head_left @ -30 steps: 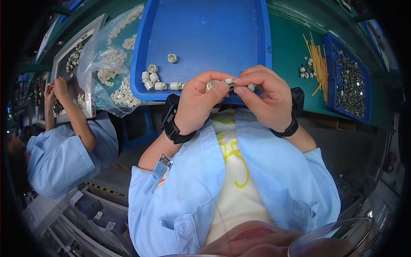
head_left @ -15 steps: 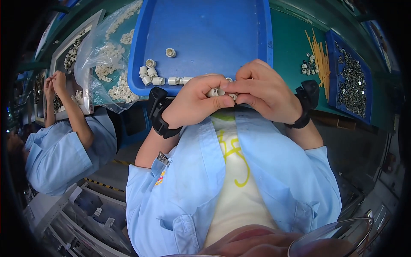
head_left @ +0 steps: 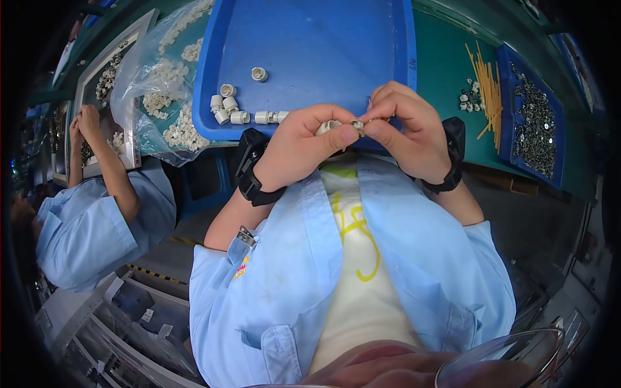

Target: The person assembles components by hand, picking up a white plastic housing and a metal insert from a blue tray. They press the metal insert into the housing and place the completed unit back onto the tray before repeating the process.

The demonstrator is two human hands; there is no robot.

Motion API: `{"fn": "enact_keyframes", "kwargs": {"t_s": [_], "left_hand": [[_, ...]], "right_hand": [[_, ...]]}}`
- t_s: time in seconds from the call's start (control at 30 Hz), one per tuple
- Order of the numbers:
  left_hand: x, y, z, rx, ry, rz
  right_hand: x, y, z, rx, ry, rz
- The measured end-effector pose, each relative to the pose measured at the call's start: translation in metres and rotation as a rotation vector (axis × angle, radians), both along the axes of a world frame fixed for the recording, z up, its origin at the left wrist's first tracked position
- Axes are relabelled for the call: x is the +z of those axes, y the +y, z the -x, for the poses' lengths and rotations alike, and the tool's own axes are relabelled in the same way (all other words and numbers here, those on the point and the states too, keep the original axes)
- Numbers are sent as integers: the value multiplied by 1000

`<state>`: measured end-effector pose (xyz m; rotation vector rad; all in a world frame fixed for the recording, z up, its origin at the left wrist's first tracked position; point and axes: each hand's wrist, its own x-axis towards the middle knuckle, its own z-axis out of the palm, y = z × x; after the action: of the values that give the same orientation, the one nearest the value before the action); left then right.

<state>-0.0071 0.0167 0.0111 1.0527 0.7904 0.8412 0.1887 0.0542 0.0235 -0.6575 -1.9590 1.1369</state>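
My left hand (head_left: 299, 141) is closed around a white plastic cylinder (head_left: 328, 127), with part of it showing between the fingers. Its thumb and forefinger also pinch a small pale piece with a metallic look (head_left: 358, 127). My right hand (head_left: 414, 137) meets it there, thumb and fingertips pressed together at that piece; whatever they grip is too small to make out. Both hands are over the near edge of the blue tray (head_left: 310, 58). Several similar white cylinders (head_left: 229, 105) lie in its near left part, some in a row running behind my left hand.
Left of the tray, a clear plastic bag (head_left: 132, 97) holds small white parts (head_left: 184, 134). A co-worker's hands (head_left: 84, 123) are farther left, beside a framed tray (head_left: 134, 145). On the right lie thin yellowish sticks (head_left: 490, 97), small metal-and-white parts (head_left: 471, 97) and a blue box of metal pieces (head_left: 534, 132).
My right hand has shifted slightly, its fingers now more drawn together. The small piece has come up into view between both hands' fingertips. The cylinder stays in my left hand.
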Motion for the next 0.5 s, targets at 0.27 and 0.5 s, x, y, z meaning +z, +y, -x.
{"fn": "enact_keyframes", "kwargs": {"t_s": [0.27, 0.5], "left_hand": [[0, 0, 0, 47, 43, -14], [1, 1, 3, 45, 303, -412]], "right_hand": [[10, 0, -2, -7, -87, -268], [4, -2, 3, 120, 31, 148]]}}
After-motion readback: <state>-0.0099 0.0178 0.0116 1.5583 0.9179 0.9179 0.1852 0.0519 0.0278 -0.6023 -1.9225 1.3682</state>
